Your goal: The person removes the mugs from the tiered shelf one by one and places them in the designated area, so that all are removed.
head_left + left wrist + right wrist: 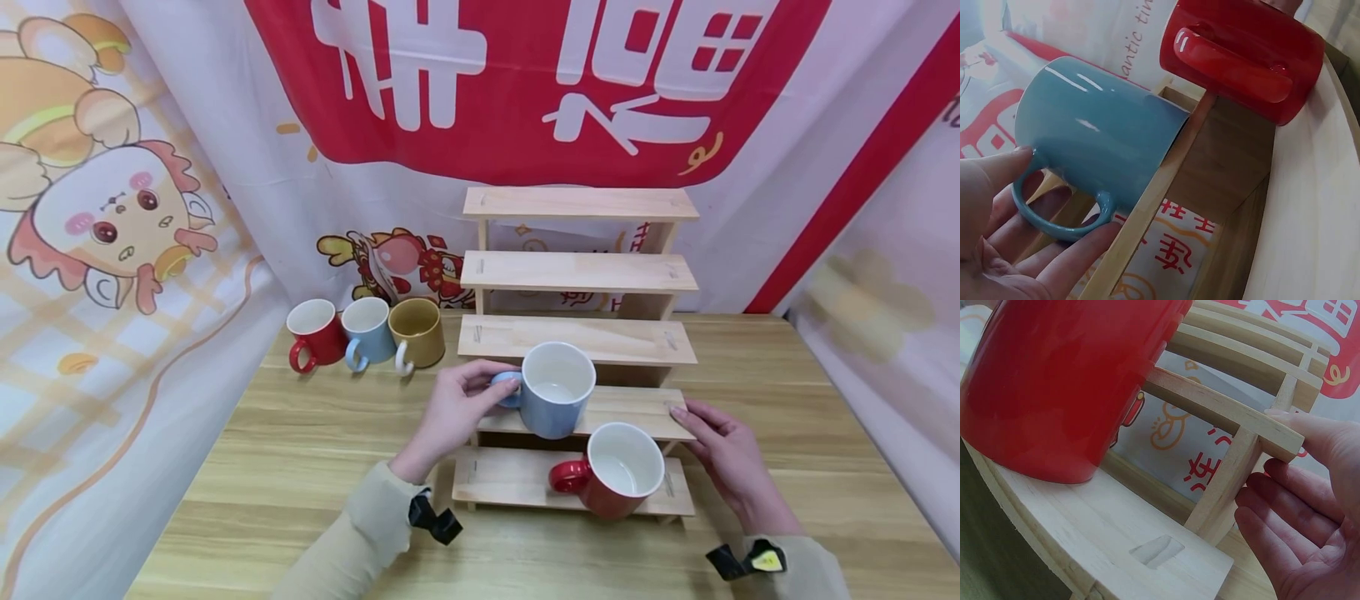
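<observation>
My left hand [459, 410] holds a light blue mug [553, 408] by its handle, thumb at the top of the loop and fingers behind it. The mug's base is at the second step of a wooden tiered shelf [637, 408], close to the board's front edge in the left wrist view [1094, 128]. On the lowest step stands a red mug [618, 475], upright, its handle toward the left. My right hand [726, 458] grips the right end of the second step; the right wrist view shows the thumb [1310, 434] on top and the other fingers below.
Farther left on the wood-grain table [300, 467], a red mug [318, 333], a light blue mug [369, 332] and a mustard mug with a white handle [417, 333] stand in a row. The shelf's upper steps [577, 271] rise toward a printed cloth backdrop [420, 158].
</observation>
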`<state>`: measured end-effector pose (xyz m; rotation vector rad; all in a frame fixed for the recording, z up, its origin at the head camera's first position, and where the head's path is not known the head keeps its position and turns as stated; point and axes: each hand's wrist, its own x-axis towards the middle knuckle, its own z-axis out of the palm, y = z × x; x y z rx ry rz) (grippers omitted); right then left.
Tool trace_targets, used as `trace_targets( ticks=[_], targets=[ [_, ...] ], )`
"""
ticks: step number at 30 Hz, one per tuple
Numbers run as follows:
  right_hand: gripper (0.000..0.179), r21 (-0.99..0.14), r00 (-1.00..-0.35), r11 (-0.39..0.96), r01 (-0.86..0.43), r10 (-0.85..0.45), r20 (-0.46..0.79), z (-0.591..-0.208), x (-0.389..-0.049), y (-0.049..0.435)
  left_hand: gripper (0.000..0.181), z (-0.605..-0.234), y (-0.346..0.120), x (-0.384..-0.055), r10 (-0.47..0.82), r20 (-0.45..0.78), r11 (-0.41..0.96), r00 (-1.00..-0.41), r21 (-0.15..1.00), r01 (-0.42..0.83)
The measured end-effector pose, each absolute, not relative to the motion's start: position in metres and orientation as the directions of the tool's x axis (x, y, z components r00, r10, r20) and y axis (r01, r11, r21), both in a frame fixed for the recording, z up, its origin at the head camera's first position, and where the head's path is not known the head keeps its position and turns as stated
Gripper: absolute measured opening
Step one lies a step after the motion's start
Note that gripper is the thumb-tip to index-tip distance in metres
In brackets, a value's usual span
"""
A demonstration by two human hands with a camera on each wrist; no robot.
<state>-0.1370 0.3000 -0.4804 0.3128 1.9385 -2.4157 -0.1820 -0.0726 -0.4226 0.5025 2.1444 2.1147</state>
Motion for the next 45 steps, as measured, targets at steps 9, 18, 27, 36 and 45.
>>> trace_targets(
  ticks=[9, 18, 27, 36, 45],
  targets=[
    [0.017, -0.962, -0.982, -0.238, 0.130, 0.106, -0.158, -0.482, -0.137, 0.299, 0.024, -0.423, -0.077, -0.182, 0.302, 0.145, -0.020, -0.942, 0.989, 0.146],
    [0.018, -0.961, -0.983, -0.247, 0.124, 0.101, -0.152, -0.483, -0.137, 0.299, 0.020, -0.423, -0.083, -0.176, 0.277, 0.161, -0.018, -0.947, 0.987, 0.162],
    [0.017, -0.964, -0.982, -0.228, 0.136, 0.101, -0.162, -0.483, -0.137, 0.300, 0.017, -0.413, -0.097, -0.166, 0.203, 0.268, 0.002, -0.942, 0.962, 0.275],
    [0.013, -0.971, -0.978, -0.179, 0.161, 0.104, -0.181, -0.482, -0.137, 0.298, 0.015, -0.400, -0.126, -0.150, 0.092, 0.291, 0.008, -0.952, 0.956, 0.293],
    [0.014, -0.974, -0.982, -0.178, 0.142, 0.100, -0.161, -0.481, -0.137, 0.300, 0.018, -0.387, -0.159, -0.139, -0.078, 0.380, -0.024, -0.922, 0.923, 0.383]
  ],
)
